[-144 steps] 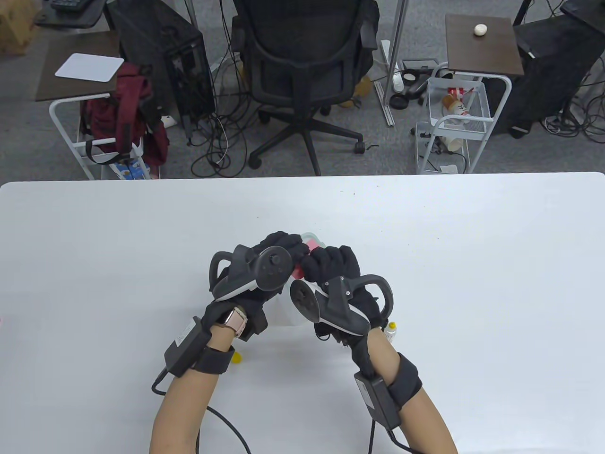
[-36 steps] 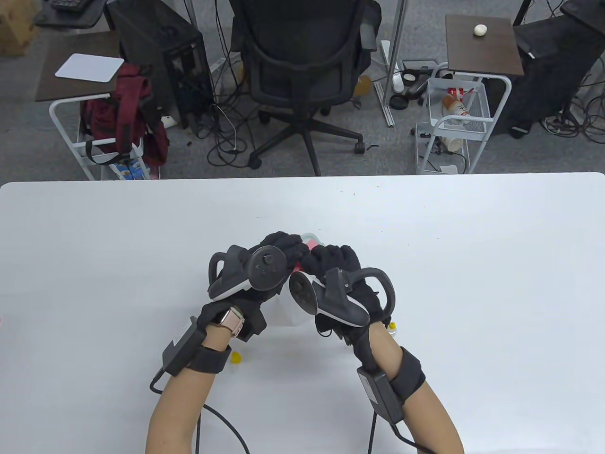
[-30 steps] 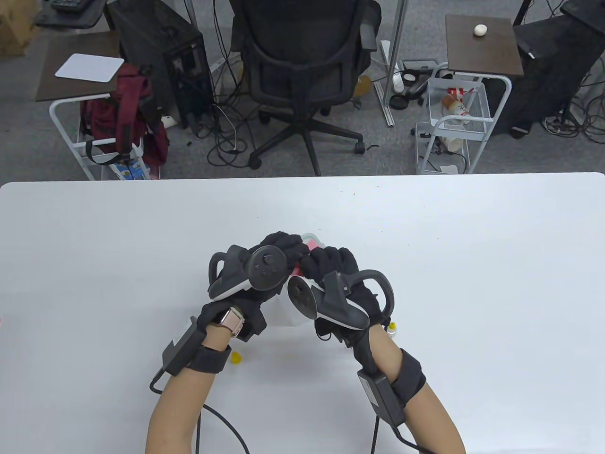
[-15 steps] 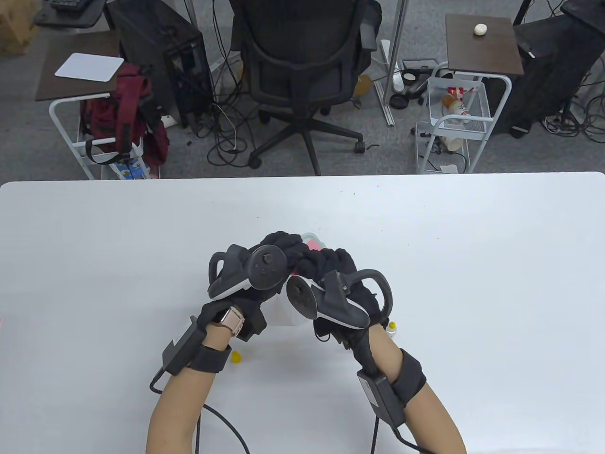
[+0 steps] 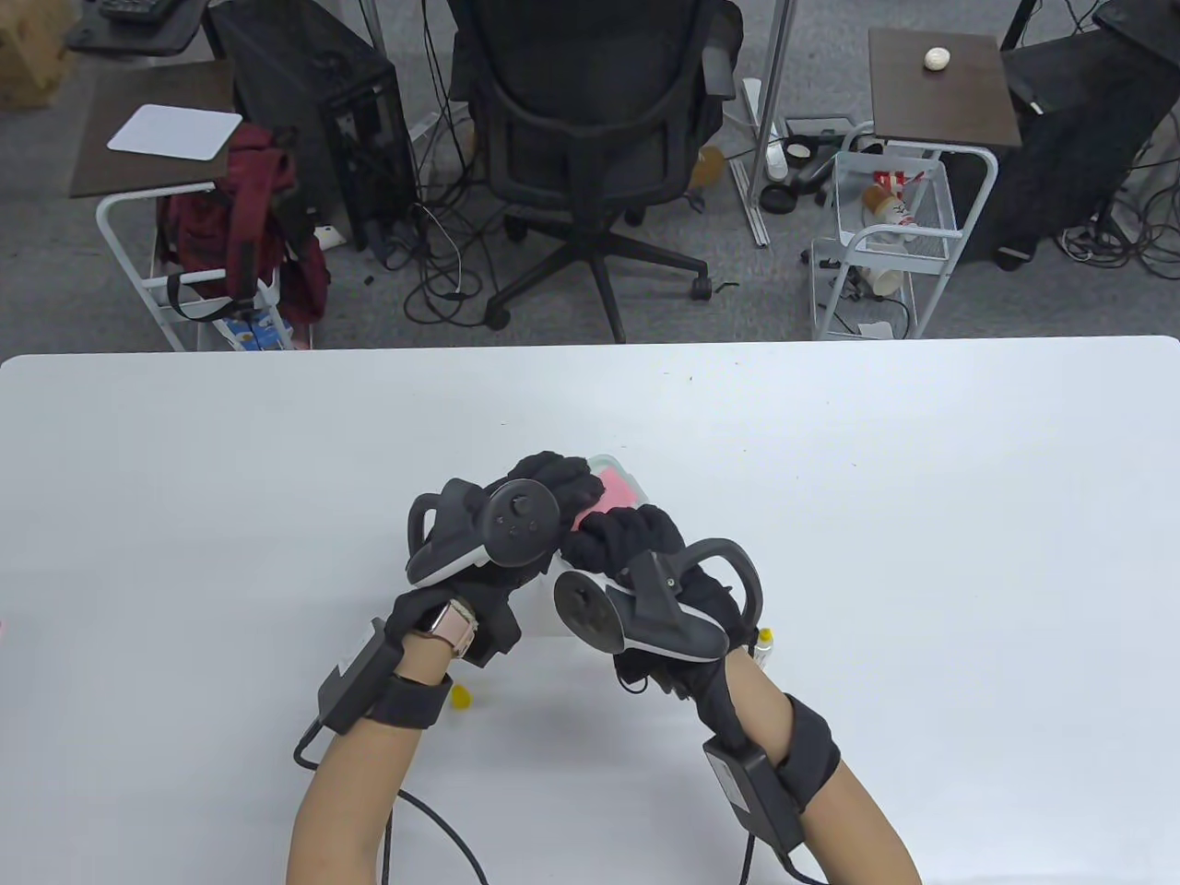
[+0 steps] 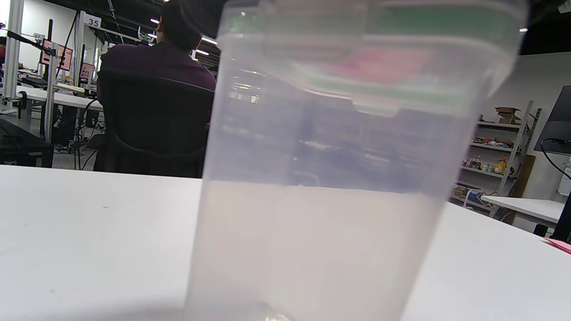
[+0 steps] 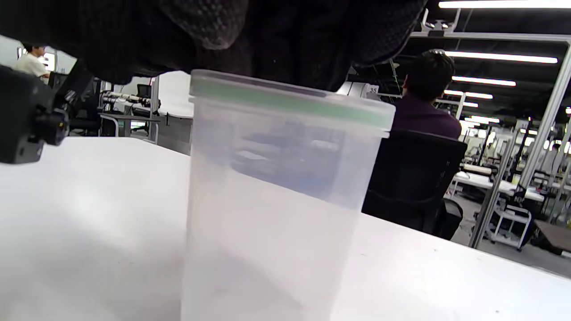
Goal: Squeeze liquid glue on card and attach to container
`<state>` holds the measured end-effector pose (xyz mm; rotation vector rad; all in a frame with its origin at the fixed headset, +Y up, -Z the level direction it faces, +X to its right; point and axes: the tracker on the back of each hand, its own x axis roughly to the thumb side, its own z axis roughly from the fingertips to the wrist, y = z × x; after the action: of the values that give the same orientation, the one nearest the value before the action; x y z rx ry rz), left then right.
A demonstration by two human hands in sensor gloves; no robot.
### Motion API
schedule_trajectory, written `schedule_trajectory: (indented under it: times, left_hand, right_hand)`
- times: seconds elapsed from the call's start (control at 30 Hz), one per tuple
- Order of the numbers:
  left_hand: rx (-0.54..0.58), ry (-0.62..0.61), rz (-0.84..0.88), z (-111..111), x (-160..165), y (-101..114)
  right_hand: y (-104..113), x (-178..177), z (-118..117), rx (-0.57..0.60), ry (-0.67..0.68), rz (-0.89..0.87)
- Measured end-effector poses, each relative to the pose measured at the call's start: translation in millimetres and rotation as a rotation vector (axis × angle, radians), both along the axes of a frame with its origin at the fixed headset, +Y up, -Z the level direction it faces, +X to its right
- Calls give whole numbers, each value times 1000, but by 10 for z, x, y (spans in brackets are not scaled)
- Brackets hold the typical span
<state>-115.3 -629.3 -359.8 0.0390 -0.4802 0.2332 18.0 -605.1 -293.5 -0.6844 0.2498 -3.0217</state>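
A tall translucent container (image 5: 572, 608) with a green-edged lid stands upright on the white table; it fills the left wrist view (image 6: 330, 178) and the right wrist view (image 7: 276, 200). A pink card (image 5: 610, 489) lies on its lid. My left hand (image 5: 548, 484) rests its fingers on the lid's left side beside the card. My right hand (image 5: 622, 535) rests its curled fingers on the lid's near part over the card's near edge. A small glue bottle (image 5: 761, 645) stands by my right wrist, partly hidden.
A yellow cap (image 5: 461, 698) lies on the table by my left wrist. Cables trail from both wrists to the near edge. An office chair (image 5: 590, 111) and carts stand beyond the far table edge.
My right hand has slid back toward me across the lid, uncovering more of the pink card. My left hand stays on the lid.
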Motion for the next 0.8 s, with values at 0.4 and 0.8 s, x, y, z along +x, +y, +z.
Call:
schedule_trajectory:
  times: [0.4,0.8]
  left_hand:
    - [3,-4,-2,2,-3,-1]
    - [6,1,-6,10,4,-5]
  right_hand:
    - [-78,0,-127,46,-110,81]
    - [-40,60,-131,-17,-88,43]
